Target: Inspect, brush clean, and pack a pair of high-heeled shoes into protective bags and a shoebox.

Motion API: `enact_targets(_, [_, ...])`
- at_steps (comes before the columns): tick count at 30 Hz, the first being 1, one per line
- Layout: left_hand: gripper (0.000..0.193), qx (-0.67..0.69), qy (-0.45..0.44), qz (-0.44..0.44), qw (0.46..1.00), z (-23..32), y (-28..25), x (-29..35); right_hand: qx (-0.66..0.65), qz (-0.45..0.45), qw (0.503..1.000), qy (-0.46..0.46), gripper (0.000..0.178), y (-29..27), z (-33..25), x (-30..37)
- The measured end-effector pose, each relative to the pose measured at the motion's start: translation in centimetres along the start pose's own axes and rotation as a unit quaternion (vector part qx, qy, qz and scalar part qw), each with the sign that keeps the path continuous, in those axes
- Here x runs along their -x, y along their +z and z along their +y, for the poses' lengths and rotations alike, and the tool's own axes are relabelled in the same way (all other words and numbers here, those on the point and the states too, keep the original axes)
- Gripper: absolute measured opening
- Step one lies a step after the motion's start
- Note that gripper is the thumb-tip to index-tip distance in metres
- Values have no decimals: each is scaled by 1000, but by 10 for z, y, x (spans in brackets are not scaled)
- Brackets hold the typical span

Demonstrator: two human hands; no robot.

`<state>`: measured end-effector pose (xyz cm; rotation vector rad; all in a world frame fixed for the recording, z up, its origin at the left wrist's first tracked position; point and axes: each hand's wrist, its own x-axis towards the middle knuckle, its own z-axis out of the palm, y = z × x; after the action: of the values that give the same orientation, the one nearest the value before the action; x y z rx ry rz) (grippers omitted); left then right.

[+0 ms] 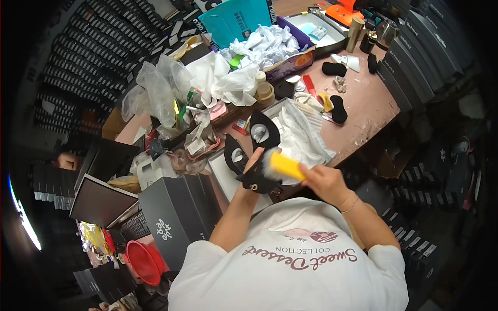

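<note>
My left hand [253, 159] is closed around a black shoe [261, 182] with a gold-coloured ornament, held in front of my chest. In my right hand [326, 182] is a yellow-handled brush [286, 166], its pale bristles blurred and right at the shoe's side. Just beyond my left fingers are two black shoe openings stuffed with white paper, a right one [272, 123] and a left one [229, 150]. Whether either belongs to the held shoe I cannot tell. Beneath lies a pale open box [222, 173], partly hidden by the shoes and my arm.
White tissue [298, 132] lies beyond my right hand. Crumpled paper fills a purple box [298, 62] at the back. Black pads [338, 110] lie on the pinkish table [371, 116]. Dark shoeboxes [179, 220] stand at the left, others [410, 62] at the right, near a red basket [145, 263].
</note>
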<state>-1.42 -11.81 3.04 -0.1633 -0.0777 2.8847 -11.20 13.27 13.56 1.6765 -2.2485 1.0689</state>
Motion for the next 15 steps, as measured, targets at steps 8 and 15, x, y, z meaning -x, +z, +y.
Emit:
enact_targets(8, [38,331,-86,-11,940,-20,26,-21,-55,8,998,-35,48,14,-31,-9])
enact_targets(15, [33,91,203,86,971,-27,20,-7,-17,47,996,70,46,-10,-34,0])
